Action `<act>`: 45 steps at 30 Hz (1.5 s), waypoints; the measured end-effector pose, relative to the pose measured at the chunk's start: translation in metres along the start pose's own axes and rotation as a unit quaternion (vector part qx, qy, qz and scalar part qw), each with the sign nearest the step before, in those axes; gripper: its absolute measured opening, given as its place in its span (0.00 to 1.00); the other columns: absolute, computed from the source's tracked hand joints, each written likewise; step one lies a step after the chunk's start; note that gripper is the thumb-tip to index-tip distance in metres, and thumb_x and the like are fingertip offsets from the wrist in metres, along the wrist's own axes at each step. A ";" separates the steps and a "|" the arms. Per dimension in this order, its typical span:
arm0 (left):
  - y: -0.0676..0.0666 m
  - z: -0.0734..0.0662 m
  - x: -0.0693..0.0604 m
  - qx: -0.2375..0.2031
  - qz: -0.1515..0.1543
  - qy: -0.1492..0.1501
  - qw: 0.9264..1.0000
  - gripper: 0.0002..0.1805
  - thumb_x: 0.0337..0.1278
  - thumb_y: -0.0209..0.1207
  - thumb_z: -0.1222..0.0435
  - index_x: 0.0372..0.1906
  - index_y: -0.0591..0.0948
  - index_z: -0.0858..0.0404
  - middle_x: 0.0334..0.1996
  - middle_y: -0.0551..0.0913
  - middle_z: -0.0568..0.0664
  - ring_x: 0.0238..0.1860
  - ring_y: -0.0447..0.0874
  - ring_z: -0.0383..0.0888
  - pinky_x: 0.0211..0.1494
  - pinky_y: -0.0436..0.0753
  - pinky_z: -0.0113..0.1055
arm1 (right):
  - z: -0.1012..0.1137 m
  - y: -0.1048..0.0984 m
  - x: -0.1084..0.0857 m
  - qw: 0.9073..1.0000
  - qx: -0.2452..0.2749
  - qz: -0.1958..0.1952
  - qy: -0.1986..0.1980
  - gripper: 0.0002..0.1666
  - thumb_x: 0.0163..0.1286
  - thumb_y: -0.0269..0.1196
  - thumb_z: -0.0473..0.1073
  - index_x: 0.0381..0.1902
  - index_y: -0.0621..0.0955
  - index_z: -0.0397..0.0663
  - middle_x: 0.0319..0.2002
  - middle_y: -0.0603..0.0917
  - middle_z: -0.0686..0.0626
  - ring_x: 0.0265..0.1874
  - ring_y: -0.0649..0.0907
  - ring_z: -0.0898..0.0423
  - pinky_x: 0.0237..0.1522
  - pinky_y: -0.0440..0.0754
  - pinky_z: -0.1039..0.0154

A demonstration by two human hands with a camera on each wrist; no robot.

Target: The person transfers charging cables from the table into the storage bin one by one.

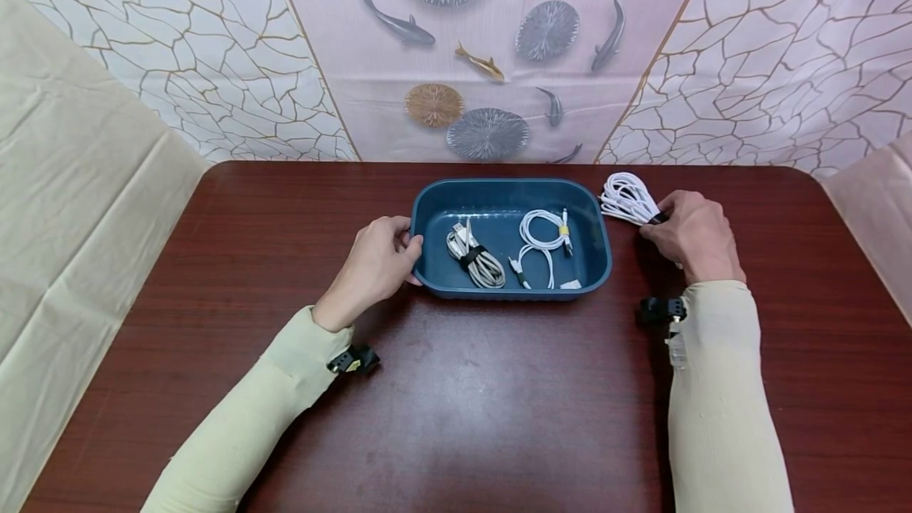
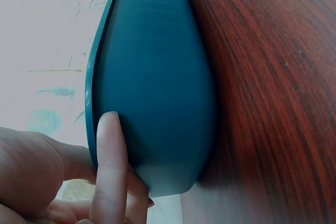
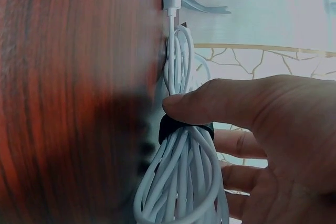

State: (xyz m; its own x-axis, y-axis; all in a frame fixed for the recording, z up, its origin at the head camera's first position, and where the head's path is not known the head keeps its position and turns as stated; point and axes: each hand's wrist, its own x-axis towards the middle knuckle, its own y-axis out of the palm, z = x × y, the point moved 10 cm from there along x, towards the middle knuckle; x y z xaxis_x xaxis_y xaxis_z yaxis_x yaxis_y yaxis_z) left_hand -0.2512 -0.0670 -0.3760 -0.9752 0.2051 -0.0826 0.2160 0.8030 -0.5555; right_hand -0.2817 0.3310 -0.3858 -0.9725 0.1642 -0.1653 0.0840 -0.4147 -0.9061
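Note:
My left hand (image 1: 378,264) grips the left end of a dark blue plastic bin (image 1: 513,294), thumb at the rim and fingers against the outer wall. In the left wrist view, fingers (image 2: 111,156) press on the bin's side. Beyond the bin's right end, my right hand (image 1: 701,236) pinches a coiled white USB cable (image 1: 627,198) at its black strap (image 3: 169,125). The thumb lies over that strap in the right wrist view, with the other fingers behind the coil. Inside the bin are a greyish-white cable bundle (image 1: 488,266) with a black strap and a thin white cable (image 1: 545,244) with a yellow tie.
The bin stands on a dark red wooden table (image 1: 470,402), towards its back edge. A small white piece (image 1: 571,285) lies in the bin's front right corner. A patterned cloth (image 1: 492,38) hangs behind the table. Each wrist wears a small black camera.

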 end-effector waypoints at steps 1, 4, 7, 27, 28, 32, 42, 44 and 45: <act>0.000 0.000 0.000 0.000 0.000 0.000 1.000 0.15 0.74 0.53 0.69 0.56 0.79 0.74 0.34 0.82 0.62 0.21 0.87 0.40 0.31 0.92 0.41 | 0.000 0.000 0.000 1.000 0.001 0.001 0.001 0.27 0.69 0.62 0.47 0.59 0.77 0.32 0.52 0.79 0.27 0.45 0.77 0.34 0.39 0.81 0.42; 0.000 0.000 0.000 0.000 0.000 0.001 1.000 0.15 0.74 0.53 0.69 0.56 0.80 0.74 0.34 0.82 0.63 0.21 0.87 0.40 0.32 0.92 0.41 | 0.000 0.000 0.000 1.000 0.002 0.002 0.001 0.27 0.69 0.63 0.47 0.58 0.77 0.32 0.52 0.79 0.28 0.44 0.77 0.36 0.36 0.81 0.45; 0.000 0.000 0.000 0.001 0.000 0.001 1.000 0.15 0.74 0.53 0.69 0.56 0.79 0.74 0.34 0.82 0.63 0.21 0.87 0.40 0.32 0.92 0.41 | 0.000 0.000 -0.001 1.000 0.006 0.001 0.000 0.27 0.69 0.63 0.47 0.58 0.78 0.32 0.51 0.79 0.28 0.42 0.78 0.36 0.34 0.81 0.47; 0.000 0.000 0.000 0.003 0.001 -0.003 1.000 0.15 0.74 0.54 0.68 0.57 0.79 0.73 0.35 0.82 0.63 0.21 0.87 0.40 0.32 0.92 0.42 | 0.004 -0.007 -0.003 1.000 0.015 -0.011 -0.001 0.27 0.68 0.63 0.48 0.57 0.79 0.34 0.51 0.80 0.29 0.43 0.78 0.36 0.38 0.82 0.44; 0.000 -0.001 0.000 0.002 0.001 -0.003 1.000 0.15 0.74 0.54 0.68 0.57 0.79 0.73 0.34 0.82 0.62 0.21 0.87 0.41 0.32 0.92 0.43 | 0.004 -0.008 -0.004 1.000 0.015 -0.013 -0.002 0.27 0.68 0.63 0.48 0.57 0.79 0.34 0.51 0.80 0.29 0.43 0.78 0.36 0.38 0.82 0.44; 0.000 0.000 0.000 0.002 0.002 -0.002 1.000 0.15 0.74 0.53 0.68 0.58 0.79 0.73 0.34 0.82 0.62 0.21 0.87 0.41 0.32 0.92 0.42 | 0.006 -0.011 -0.005 1.000 0.015 -0.023 -0.008 0.27 0.67 0.63 0.48 0.57 0.79 0.33 0.51 0.80 0.29 0.43 0.78 0.35 0.38 0.81 0.43; 0.000 -0.001 0.000 0.001 0.000 0.002 1.000 0.15 0.74 0.53 0.69 0.57 0.79 0.74 0.34 0.81 0.61 0.21 0.87 0.41 0.32 0.92 0.42 | 0.010 -0.020 -0.009 0.999 0.014 -0.033 -0.005 0.30 0.67 0.63 0.49 0.59 0.77 0.32 0.51 0.79 0.28 0.43 0.77 0.35 0.37 0.81 0.43; 0.000 -0.001 0.000 0.001 0.000 0.000 1.000 0.16 0.74 0.53 0.69 0.58 0.79 0.74 0.34 0.81 0.60 0.21 0.87 0.41 0.32 0.92 0.43 | 0.011 -0.021 -0.010 0.999 0.015 -0.033 -0.005 0.30 0.68 0.62 0.49 0.60 0.77 0.32 0.51 0.79 0.28 0.43 0.77 0.35 0.38 0.81 0.43; 0.000 -0.001 0.000 0.001 0.000 -0.001 1.000 0.16 0.74 0.54 0.69 0.58 0.79 0.74 0.34 0.81 0.60 0.21 0.87 0.41 0.32 0.92 0.43 | 0.011 -0.021 -0.010 0.999 0.016 -0.033 -0.005 0.30 0.68 0.62 0.49 0.60 0.77 0.32 0.52 0.79 0.28 0.43 0.77 0.35 0.38 0.81 0.43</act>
State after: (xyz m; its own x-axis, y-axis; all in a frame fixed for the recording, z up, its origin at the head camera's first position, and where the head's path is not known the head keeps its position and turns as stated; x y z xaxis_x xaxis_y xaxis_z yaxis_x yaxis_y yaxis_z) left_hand -0.2508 -0.0664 -0.3755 -0.9751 0.2051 -0.0840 0.2166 0.8015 -0.5574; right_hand -0.2758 0.3280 -0.3605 -0.9779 0.1831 -0.1006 0.0121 -0.4310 -0.9023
